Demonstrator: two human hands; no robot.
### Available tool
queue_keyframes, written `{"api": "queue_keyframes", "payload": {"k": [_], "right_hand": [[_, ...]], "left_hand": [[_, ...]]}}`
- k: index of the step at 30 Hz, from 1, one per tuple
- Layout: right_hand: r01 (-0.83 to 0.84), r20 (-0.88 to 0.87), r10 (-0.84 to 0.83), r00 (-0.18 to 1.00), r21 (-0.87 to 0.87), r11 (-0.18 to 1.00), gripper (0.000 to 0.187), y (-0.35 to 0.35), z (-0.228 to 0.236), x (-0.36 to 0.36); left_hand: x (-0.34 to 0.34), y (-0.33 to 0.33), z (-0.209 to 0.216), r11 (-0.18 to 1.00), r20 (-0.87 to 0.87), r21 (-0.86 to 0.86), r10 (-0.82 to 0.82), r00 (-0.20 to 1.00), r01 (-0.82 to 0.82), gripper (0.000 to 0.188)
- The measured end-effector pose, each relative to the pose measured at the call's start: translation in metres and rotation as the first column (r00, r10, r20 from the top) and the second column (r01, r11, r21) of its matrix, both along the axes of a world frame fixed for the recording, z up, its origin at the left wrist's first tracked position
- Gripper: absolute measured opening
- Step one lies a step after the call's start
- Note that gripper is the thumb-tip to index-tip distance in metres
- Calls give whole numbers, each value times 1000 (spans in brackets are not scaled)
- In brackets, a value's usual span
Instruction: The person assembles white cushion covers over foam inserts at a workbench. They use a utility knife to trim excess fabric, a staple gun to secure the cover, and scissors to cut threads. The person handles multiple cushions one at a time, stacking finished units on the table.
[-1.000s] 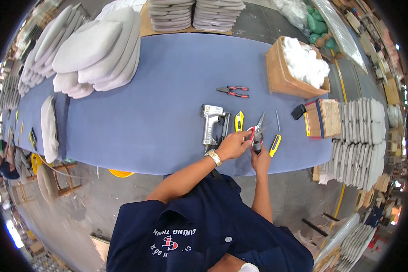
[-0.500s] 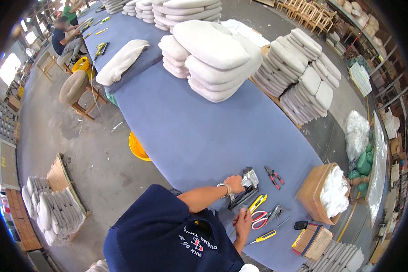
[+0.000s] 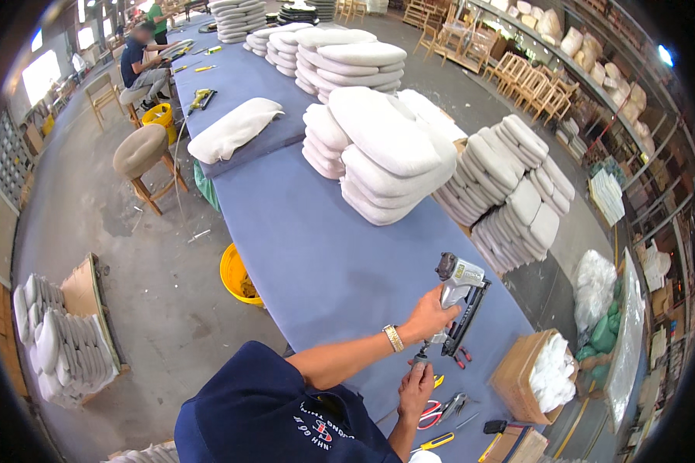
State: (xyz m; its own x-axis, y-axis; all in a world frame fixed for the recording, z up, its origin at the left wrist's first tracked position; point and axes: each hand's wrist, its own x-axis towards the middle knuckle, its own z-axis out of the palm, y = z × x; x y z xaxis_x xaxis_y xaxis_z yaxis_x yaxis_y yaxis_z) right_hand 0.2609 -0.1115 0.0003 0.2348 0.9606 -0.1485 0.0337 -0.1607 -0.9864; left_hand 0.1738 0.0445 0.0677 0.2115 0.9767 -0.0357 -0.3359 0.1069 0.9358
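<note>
While held over the bench (image 3: pixel 316 231), staple gun (image 3: pixel 466 287): shows at four o'clock in the head view, clasped firmly in the left hand (image 3: pixel 432 315); could fire if squeezed too hard.
Right hand (image 3: pixel 415 388): pinches what looks like the hose fitting (image 3: pixel 420 359) at five o'clock; could loosen it by twisting.
Pliers (image 3: pixel 467 354): show between four and five; could get knocked by a low swing.

silver staple gun (image 3: pixel 458 292); black magazine (image 3: pixel 467 318); slanted; grip in left hand (image 3: pixel 431 316); bottom fitting (image 3: pixel 420 358) at right hand (image 3: pixel 416 386)
</note>
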Motion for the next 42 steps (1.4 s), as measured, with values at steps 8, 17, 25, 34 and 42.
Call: {"api": "queue_keyframes", "payload": {"k": [8, 17, 25, 34, 42], "right_hand": [[18, -287, 39, 957, 193, 981, 36, 7, 61, -35], [-3, -661, 53, 748, 76, 997, 51, -5, 86, -48], [-275, -846, 53, 530, -113, 955, 55, 2, -15, -30], [95, -506, -323, 799, -424, 901, 46, 25, -73, -45], [443, -220, -632, 743, -548, 710, 40, 58, -123, -53]], "left_hand": [[-27, -10, 61, 982, 54, 169, -91, 994, 80, 42], [-31, -17, 53, 964, 229, 235, -175, 958, 120, 31], [-52, -57, -48, 984, 53, 12, -177, 983, 176, 50], [-140, -29, -139, 879, -435, 119, -372, 820, 462, 50], [-418, 43, -168, 940, -231, -235, 192, 954, -246, 30]]}}
